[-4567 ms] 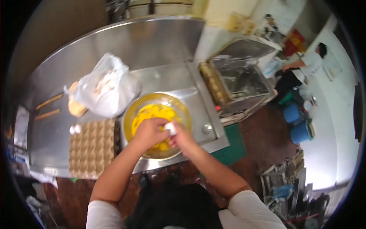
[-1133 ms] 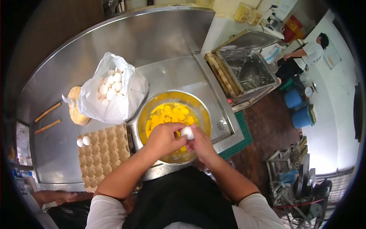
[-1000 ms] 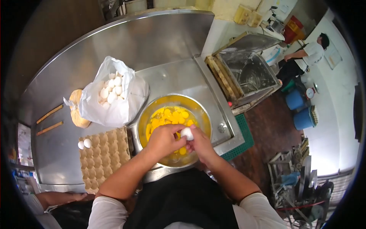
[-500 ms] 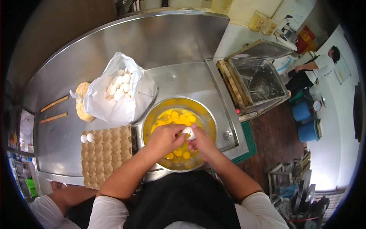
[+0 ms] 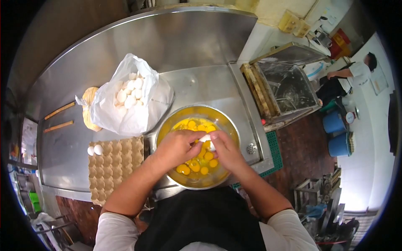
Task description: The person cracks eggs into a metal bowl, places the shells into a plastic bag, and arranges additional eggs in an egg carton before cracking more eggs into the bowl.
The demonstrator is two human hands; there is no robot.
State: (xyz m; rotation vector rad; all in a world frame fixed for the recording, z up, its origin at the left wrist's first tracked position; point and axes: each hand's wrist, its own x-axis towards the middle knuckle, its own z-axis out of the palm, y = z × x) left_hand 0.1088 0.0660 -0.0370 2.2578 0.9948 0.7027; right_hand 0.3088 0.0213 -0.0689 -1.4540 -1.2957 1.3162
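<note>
A cracked white egg (image 5: 206,139) is held between my two hands, over a large steel bowl (image 5: 231,130). My left hand (image 5: 181,145) pinches one side of the shell, and the fingers of my right hand (image 5: 224,148) are closed on the other. Yellow egg shows between the parted shell pieces. Below lie several yolks (image 5: 194,165) in clear egg white. Left of the bowl is a brown egg tray (image 5: 115,165), with two whole white eggs (image 5: 94,149) at its upper left corner. A white plastic bag (image 5: 146,111) of eggshells (image 5: 130,92) stands behind.
Two wooden sticks (image 5: 59,119) and a tied bag (image 5: 89,109) of something tan lie on the steel counter (image 5: 201,83) at left. Right of it are a metal bin (image 5: 289,88), blue buckets (image 5: 338,144) and another person (image 5: 356,75) farther off.
The shell in my hands has parted further and yellow egg shows between its pieces. The other person's arm and sleeve at lower left have gone from view.
</note>
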